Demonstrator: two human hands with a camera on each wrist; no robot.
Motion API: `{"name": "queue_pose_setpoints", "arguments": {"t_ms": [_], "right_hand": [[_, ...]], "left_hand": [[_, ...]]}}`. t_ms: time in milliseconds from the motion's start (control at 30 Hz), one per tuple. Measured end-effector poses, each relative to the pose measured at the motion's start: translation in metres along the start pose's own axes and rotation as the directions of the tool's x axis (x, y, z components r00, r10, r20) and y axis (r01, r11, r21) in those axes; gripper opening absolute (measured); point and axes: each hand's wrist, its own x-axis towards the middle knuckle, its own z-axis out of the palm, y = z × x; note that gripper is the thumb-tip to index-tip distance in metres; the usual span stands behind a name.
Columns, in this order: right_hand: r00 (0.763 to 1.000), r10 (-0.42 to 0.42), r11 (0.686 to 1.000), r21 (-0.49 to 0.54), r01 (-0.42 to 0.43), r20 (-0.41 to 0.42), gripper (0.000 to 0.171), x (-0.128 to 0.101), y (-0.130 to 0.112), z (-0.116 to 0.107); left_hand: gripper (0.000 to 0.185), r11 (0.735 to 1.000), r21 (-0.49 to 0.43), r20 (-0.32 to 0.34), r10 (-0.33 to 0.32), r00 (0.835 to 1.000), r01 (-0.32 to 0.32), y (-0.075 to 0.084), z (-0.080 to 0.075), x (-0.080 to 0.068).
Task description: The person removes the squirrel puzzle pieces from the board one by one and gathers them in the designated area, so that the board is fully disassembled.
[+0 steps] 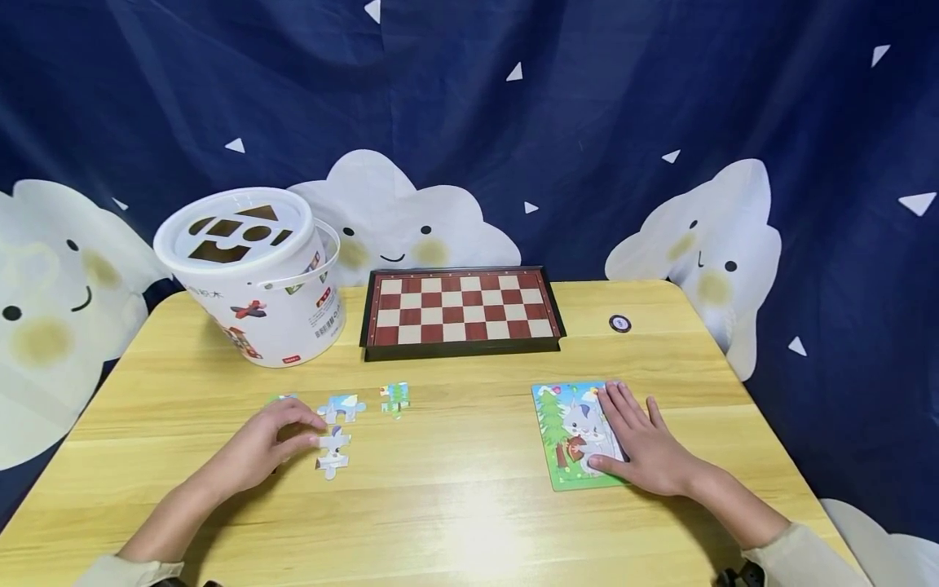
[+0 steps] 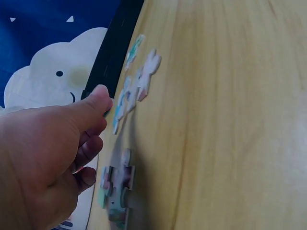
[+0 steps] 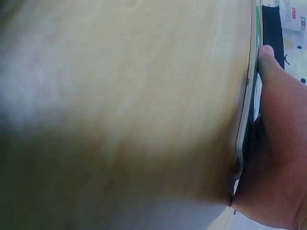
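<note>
- We see printing and a barcode on the white bucket (image 1: 257, 277), well beyond the left hand (image 1: 267, 447), too small to read
- Left hand's fingers curl over loose puzzle pieces (image 1: 333, 440) on the worktop (image 1: 469, 505); whether they pinch one we cannot tell; one piece lies half hidden beneath
- Right hand (image 1: 645, 440) rests flat, fingers spread, on the puzzle board (image 1: 568, 436), covering its right part

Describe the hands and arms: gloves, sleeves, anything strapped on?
Both hands bare, no gloves, no rings visible: left hand, right hand. Pale beige sleeves show at the bottom edge of the head view. A dark object sits near the right sleeve, too cropped to identify.
</note>
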Motion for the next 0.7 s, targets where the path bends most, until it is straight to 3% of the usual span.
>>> {"name": "queue_pose_setpoints", "arguments": {"t_ms": [133, 267, 500, 700], "right_hand": [[1.000, 0.005, 1.000, -0.003, -0.005, 0.007, 0.102, 0.001, 0.001, 0.000], [1.000, 0.007, 1.000, -0.001, -0.007, 0.004, 0.102, 0.001, 0.001, -0.001], [1.000, 0.011, 1.000, -0.015, -0.011, -0.012, 0.103, -0.001, -0.002, -0.002], [1.000, 0.009, 1.000, -0.003, -0.009, -0.023, 0.103, 0.000, -0.002, -0.003]], "left_hand": [[0.021, 1.000, -0.027, -0.027, 0.002, 1.000, -0.003, 0.007, -0.004, 0.004], [0.017, 0.998, -0.062, -0.005, -0.012, 1.000, 0.011, 0.018, -0.006, 0.014], [0.015, 0.992, -0.125, 0.092, 0.006, 0.996, 0.006, 0.044, 0.000, 0.044], [0.022, 0.993, -0.119, 0.217, 0.021, 0.976, 0.005, 0.069, 0.012, 0.077]]}}
